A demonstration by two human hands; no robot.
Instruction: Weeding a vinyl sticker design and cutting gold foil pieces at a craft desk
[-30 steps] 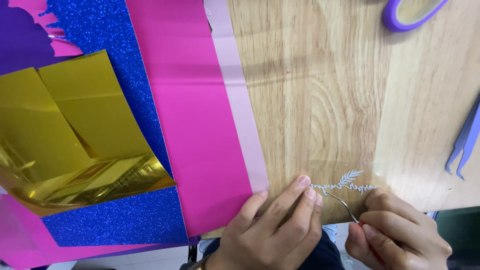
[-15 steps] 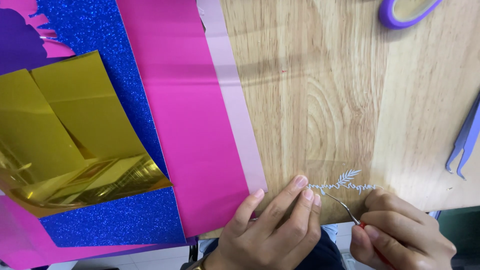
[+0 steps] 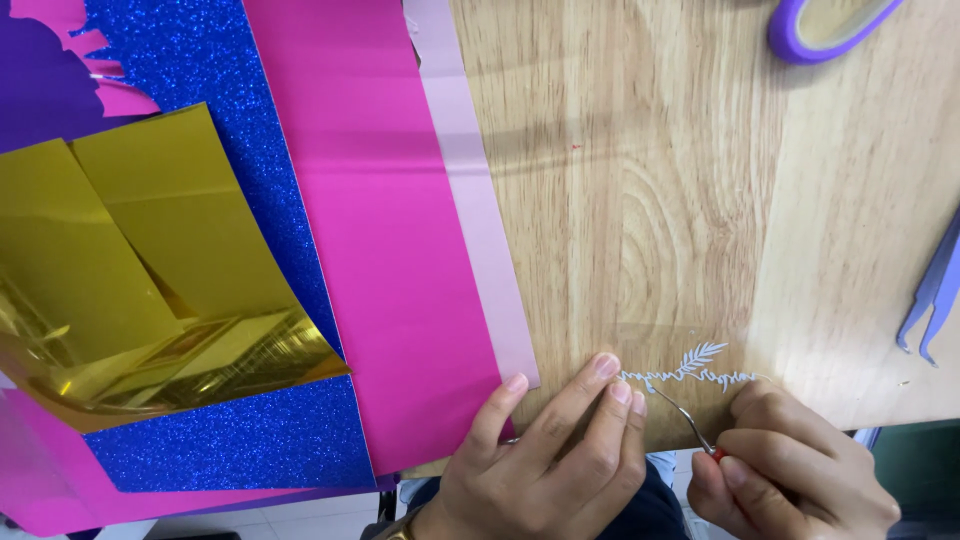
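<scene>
A small white cut-out [image 3: 697, 368] with a leaf sprig and thin script shapes lies on a clear film near the front edge of the wooden table [image 3: 680, 190]. My left hand [image 3: 545, 465] presses its fingertips on the film at the cut-out's left end. My right hand [image 3: 790, 470] grips a thin metal hook tool [image 3: 685, 420] with a red collar. The tool's tip touches the cut-out close to my left fingertips.
Sheets lie at the left: bright pink card [image 3: 380, 220], a pale pink strip [image 3: 475, 190], blue glitter paper [image 3: 230, 440], curled gold foil [image 3: 140, 270] and purple paper [image 3: 40, 90]. A purple tape roll [image 3: 825, 25] sits at the far edge; lilac tweezers [image 3: 935, 295] at the right.
The view has shifted slightly. Both hands stay at the cut-out, the tool tip working near its left end with only small movements.
</scene>
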